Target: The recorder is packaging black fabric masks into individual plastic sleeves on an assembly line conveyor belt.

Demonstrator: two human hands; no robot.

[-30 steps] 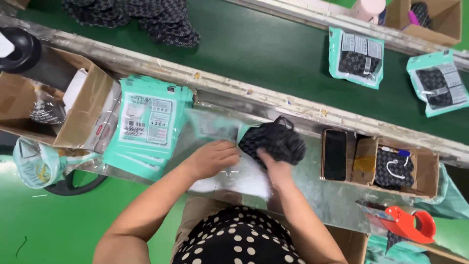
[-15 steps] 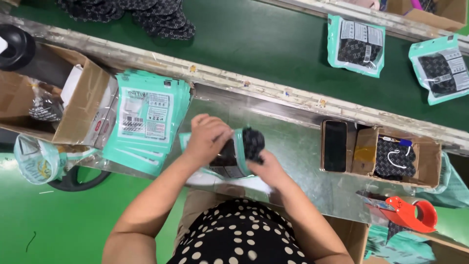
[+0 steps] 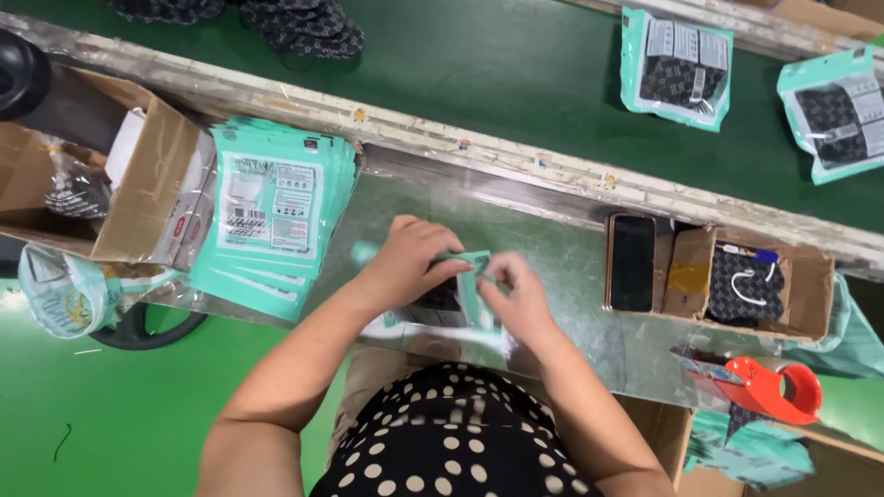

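Both hands are working on one teal pouch [image 3: 465, 293] at the middle of the metal surface [image 3: 562, 276], just in front of the person's body. The left hand [image 3: 412, 260] is curling over the pouch's left half, fingers pressing down on it; the right hand [image 3: 517, 296] is pinching the pouch's right edge between thumb and fingertips. Something dark is showing inside the pouch beneath the left hand — what it is cannot be told.

Left of the left hand, a fanned stack [image 3: 272, 216] of flat, glossy teal pouches is lying with white label panels facing up. Further left, an open cardboard box [image 3: 152, 184] is holding crinkled clear plastic with dark fabric inside. Right of the right hand, a black phone [image 3: 633, 262] is lying flat, and just beyond it a shallow cardboard tray [image 3: 810, 290] is holding a dark patterned fabric piece [image 3: 744, 287] with white cord loops. Nearer the body on that side, a red tape dispenser [image 3: 769, 387] is sitting at the surface's edge.

Beyond the hands, past a worn metal rail, a dark green belt [image 3: 479, 69] is carrying two filled teal pouches [image 3: 677, 66] — each showing dark patterned fabric through a clear window — and a heap of loose dark fabric [image 3: 295, 23] at the far left.
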